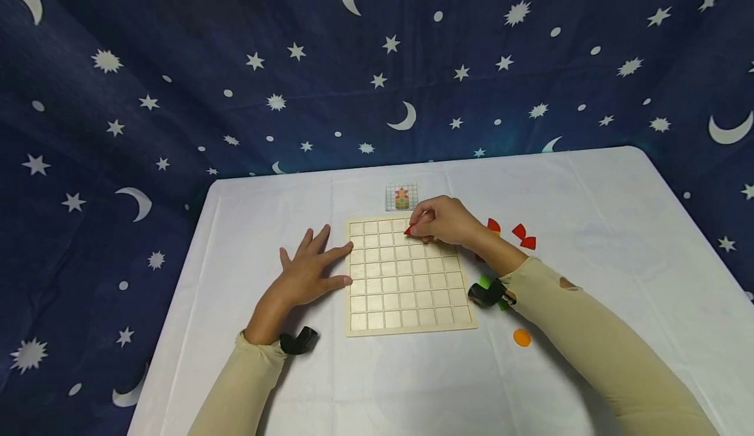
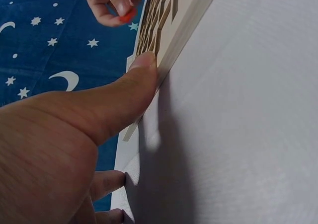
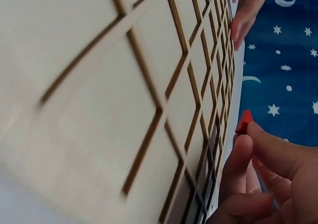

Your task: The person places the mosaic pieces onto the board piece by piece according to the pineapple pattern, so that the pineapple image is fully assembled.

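The left grip (image 1: 306,273) lies splayed while the right grip (image 1: 444,220) pinches.

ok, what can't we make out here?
Red piece: full shape, head and right wrist views; the right hand covers part.
Green pieces: shapes and count, head view; the black wrist device covers part.
Small card: exact pattern, head view; too small.
Board: near corner, right wrist view; blurred.

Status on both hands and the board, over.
Left hand spread at edge of grid board. Right hand pinching red piece over it. Nothing seen blocking.
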The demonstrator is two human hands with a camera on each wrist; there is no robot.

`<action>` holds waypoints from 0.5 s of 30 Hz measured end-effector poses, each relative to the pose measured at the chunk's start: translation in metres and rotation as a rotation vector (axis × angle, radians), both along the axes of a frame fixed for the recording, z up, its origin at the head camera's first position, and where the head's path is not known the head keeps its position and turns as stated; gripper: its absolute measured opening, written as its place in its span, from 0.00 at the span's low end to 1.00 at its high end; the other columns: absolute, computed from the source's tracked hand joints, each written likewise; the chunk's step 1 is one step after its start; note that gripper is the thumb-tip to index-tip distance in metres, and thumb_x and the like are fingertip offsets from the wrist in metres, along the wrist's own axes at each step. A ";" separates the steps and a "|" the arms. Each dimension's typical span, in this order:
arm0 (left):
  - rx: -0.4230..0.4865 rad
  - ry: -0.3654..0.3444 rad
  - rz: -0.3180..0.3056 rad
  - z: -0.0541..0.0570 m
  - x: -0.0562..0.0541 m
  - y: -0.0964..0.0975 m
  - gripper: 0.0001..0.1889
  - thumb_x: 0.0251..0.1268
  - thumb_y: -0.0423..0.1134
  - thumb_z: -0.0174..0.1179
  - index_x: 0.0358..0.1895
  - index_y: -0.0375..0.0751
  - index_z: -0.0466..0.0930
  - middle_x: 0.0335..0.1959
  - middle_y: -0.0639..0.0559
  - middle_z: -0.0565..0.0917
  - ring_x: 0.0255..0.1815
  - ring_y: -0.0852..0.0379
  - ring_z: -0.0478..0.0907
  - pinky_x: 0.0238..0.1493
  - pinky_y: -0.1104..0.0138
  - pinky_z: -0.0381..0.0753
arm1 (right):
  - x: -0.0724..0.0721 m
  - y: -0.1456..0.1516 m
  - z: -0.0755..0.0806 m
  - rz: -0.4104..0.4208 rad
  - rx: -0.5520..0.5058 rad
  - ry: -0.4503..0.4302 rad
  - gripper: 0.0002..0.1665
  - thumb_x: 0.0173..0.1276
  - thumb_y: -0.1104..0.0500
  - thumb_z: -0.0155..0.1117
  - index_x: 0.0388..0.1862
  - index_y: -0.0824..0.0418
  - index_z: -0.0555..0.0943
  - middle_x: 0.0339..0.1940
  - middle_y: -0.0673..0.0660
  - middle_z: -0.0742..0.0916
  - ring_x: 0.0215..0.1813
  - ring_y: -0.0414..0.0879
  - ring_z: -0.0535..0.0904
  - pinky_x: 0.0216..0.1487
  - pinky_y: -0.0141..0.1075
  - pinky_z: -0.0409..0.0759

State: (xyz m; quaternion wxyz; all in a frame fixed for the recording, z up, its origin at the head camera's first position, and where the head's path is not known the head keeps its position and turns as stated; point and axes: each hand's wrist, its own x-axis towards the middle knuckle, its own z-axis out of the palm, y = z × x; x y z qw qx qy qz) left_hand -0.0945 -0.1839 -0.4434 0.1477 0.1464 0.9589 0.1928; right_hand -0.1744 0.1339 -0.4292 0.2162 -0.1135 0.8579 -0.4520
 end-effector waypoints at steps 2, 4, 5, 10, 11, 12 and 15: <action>-0.001 -0.002 0.001 -0.001 0.000 0.000 0.38 0.63 0.61 0.68 0.76 0.64 0.68 0.85 0.41 0.47 0.85 0.30 0.37 0.65 0.18 0.33 | 0.000 -0.006 -0.001 0.021 0.017 0.017 0.06 0.66 0.59 0.74 0.40 0.58 0.87 0.27 0.55 0.91 0.28 0.46 0.85 0.34 0.35 0.81; -0.002 -0.003 0.000 -0.001 0.000 0.000 0.38 0.63 0.62 0.68 0.76 0.64 0.68 0.85 0.41 0.47 0.85 0.30 0.37 0.65 0.18 0.33 | 0.000 -0.011 -0.003 0.042 0.028 0.030 0.05 0.66 0.60 0.74 0.39 0.58 0.88 0.26 0.53 0.91 0.27 0.45 0.85 0.35 0.36 0.80; -0.001 -0.004 0.000 -0.001 0.000 0.000 0.38 0.62 0.61 0.68 0.76 0.64 0.68 0.85 0.41 0.47 0.85 0.30 0.37 0.65 0.18 0.32 | 0.000 -0.013 -0.004 0.049 0.030 0.034 0.04 0.66 0.60 0.74 0.38 0.58 0.88 0.26 0.53 0.91 0.26 0.45 0.85 0.35 0.36 0.80; 0.006 0.002 -0.005 0.000 0.000 -0.001 0.38 0.62 0.61 0.68 0.76 0.63 0.69 0.85 0.41 0.47 0.84 0.30 0.37 0.64 0.17 0.33 | 0.000 -0.018 -0.007 0.066 0.052 0.068 0.02 0.64 0.59 0.75 0.35 0.55 0.90 0.25 0.49 0.91 0.25 0.44 0.81 0.33 0.36 0.77; 0.006 0.003 -0.006 0.000 0.001 -0.001 0.38 0.62 0.61 0.69 0.75 0.62 0.69 0.85 0.41 0.47 0.84 0.29 0.37 0.64 0.17 0.33 | 0.000 -0.019 -0.007 0.067 0.059 0.079 0.02 0.64 0.59 0.75 0.35 0.55 0.90 0.25 0.48 0.90 0.25 0.43 0.81 0.33 0.36 0.77; 0.005 0.004 -0.008 0.000 0.001 -0.001 0.38 0.62 0.61 0.68 0.75 0.62 0.69 0.85 0.40 0.47 0.84 0.29 0.37 0.64 0.17 0.33 | 0.000 -0.019 -0.008 0.067 0.070 0.092 0.02 0.63 0.58 0.75 0.34 0.55 0.90 0.25 0.48 0.90 0.25 0.43 0.81 0.33 0.36 0.77; 0.002 0.003 -0.008 0.000 0.001 -0.001 0.38 0.62 0.61 0.68 0.76 0.62 0.69 0.85 0.40 0.47 0.84 0.29 0.37 0.64 0.17 0.33 | 0.001 -0.022 -0.009 0.072 0.107 0.128 0.02 0.63 0.57 0.76 0.34 0.53 0.91 0.25 0.47 0.90 0.28 0.44 0.80 0.34 0.36 0.76</action>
